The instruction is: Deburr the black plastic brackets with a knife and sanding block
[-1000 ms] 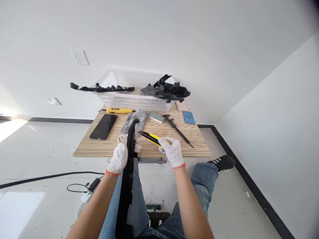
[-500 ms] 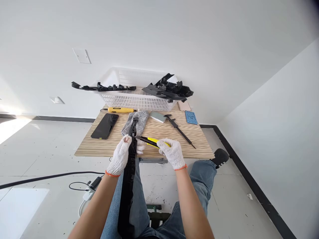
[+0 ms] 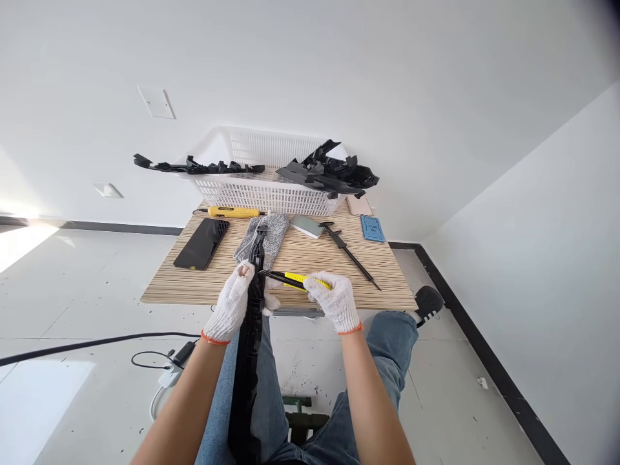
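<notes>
My left hand (image 3: 233,300), in a white knit glove, is wrapped round a long black plastic trim piece (image 3: 250,336). The piece runs from over my left thigh up to the table's front, its far end above a grey cloth (image 3: 272,234). My right hand (image 3: 334,300), gloved too, grips a yellow and black utility knife (image 3: 294,279). The knife points left, and its tip meets the right edge of the trim piece just above my left hand's fingers. Whether the blade cuts into the plastic is too small to tell.
A white plastic basket (image 3: 271,196) at the table's back carries black plastic parts (image 3: 329,173). On the table (image 3: 165,290) lie a phone (image 3: 202,244), a yellow corded tool (image 3: 234,212), a grey-green block (image 3: 306,226), a black caliper (image 3: 349,253) and a blue card (image 3: 372,228).
The knife tip has shifted slightly down and left along the trim piece's edge. My left hand keeps its hold, and the view has moved a little.
</notes>
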The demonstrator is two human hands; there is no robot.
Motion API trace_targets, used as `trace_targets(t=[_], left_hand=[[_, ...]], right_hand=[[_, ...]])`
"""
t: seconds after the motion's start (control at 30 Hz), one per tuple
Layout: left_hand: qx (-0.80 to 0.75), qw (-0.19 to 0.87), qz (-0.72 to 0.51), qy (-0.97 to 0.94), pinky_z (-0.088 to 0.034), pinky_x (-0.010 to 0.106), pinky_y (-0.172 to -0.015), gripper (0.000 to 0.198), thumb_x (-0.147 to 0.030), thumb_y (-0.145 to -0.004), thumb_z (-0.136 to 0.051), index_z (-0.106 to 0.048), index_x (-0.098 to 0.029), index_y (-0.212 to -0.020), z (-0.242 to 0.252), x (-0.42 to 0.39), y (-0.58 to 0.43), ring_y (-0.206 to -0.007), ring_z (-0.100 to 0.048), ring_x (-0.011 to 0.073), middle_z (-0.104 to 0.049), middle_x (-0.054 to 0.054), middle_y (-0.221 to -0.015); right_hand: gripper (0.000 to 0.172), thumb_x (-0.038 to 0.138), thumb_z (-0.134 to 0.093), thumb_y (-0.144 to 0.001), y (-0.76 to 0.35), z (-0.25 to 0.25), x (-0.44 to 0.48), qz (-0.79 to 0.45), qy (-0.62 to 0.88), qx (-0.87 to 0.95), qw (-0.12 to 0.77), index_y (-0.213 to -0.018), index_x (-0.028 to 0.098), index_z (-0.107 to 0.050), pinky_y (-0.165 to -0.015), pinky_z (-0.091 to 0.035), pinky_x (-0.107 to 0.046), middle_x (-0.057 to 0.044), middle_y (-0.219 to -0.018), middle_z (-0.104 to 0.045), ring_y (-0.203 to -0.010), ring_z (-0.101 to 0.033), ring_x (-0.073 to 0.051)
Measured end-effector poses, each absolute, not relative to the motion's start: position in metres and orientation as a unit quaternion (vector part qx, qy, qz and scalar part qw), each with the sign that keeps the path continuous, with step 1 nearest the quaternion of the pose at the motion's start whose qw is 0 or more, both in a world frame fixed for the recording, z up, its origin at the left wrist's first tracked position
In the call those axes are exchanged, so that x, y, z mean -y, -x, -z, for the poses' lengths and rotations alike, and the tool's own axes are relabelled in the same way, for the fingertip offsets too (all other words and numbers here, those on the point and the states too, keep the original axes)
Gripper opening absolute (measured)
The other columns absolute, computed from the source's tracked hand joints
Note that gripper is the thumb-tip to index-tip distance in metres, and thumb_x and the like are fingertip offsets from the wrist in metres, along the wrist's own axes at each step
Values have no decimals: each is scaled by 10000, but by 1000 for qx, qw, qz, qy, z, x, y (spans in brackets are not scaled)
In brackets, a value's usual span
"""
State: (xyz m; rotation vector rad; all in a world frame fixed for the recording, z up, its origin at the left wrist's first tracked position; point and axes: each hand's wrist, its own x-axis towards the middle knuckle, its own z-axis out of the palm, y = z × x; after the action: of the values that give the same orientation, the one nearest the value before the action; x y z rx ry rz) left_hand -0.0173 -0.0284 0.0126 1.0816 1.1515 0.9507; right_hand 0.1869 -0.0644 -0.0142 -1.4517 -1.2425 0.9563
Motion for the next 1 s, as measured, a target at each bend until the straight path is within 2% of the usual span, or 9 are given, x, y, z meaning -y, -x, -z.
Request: trace_targets(t=[0.1, 0.23, 0.33, 0.47, 0.63, 0.77, 0.9, 1.0], left_hand=[[-480, 602, -400, -497, -416, 267, -373, 457, -715, -860, -517, -473, -268, -775, -12, 30, 17, -321, -476, 173, -515, -41, -398], [-480, 601, -409, -490, -406, 274, -374, 498, -760, -832, -520, -474, -265, -801, -15, 31, 15, -310, -480, 181, -536, -23, -387], [-479, 598, -409, -497, -398, 273, -383, 516, -766, -815, -544, -454, -263, -744, -17, 31, 15, -316, -479, 178, -538, -7, -379], [-472, 582, -398, -530, -363, 268, -383, 530, -760, -860, -466, -518, -250, -725, -20, 31, 16, -327, -474, 180, -497, 4, -352], [-470, 597, -393, -517, -368, 263, -393, 501, -730, -842, -502, -568, -243, -748, -24, 33, 15, -349, -477, 179, -488, -6, -344], [-474, 582, -400, -525, -358, 239, -381, 533, -743, -873, -449, -512, -248, -686, -21, 34, 15, -332, -458, 151, -503, -5, -339], [-481, 574, -405, -524, -362, 248, -369, 553, -772, -851, -467, -478, -258, -648, -16, 33, 16, -321, -453, 154, -522, 2, -354], [-493, 580, -394, -515, -351, 255, -352, 559, -765, -872, -423, -552, -248, -703, -13, 32, 16, -307, -452, 165, -524, 9, -361]], right_hand=[[336, 516, -683, -774, -187, 17, 64, -399, 593, 501, 489, -742, 193, -770, -515, -430, -255, -3, -541, -625, -504, -560, -148], [326, 509, -691, -761, -187, 16, 65, -404, 599, 501, 476, -738, 192, -767, -513, -432, -254, -2, -529, -620, -505, -568, -153], [338, 517, -686, -756, -186, 14, 65, -402, 603, 500, 473, -737, 188, -763, -504, -432, -254, -5, -525, -617, -505, -564, -155], [356, 528, -681, -766, -186, 15, 64, -398, 601, 508, 471, -750, 182, -764, -507, -435, -251, -2, -516, -612, -500, -554, -150], [361, 524, -668, -775, -186, 14, 64, -397, 603, 514, 463, -755, 176, -760, -516, -442, -247, -4, -522, -618, -505, -566, -149], [384, 541, -656, -796, -187, 13, 65, -389, 610, 532, 441, -776, 175, -767, -520, -444, -247, -16, -550, -644, -533, -596, -160], [407, 568, -684, -803, -189, 15, 65, -375, 604, 564, 420, -842, 176, -785, -556, -453, -253, -31, -637, -695, -589, -622, -169], [425, 576, -702, -809, -189, 16, 65, -374, 596, 599, 384, -929, 178, -787, -580, -464, -260, -33, -670, -708, -618, -627, -176]])
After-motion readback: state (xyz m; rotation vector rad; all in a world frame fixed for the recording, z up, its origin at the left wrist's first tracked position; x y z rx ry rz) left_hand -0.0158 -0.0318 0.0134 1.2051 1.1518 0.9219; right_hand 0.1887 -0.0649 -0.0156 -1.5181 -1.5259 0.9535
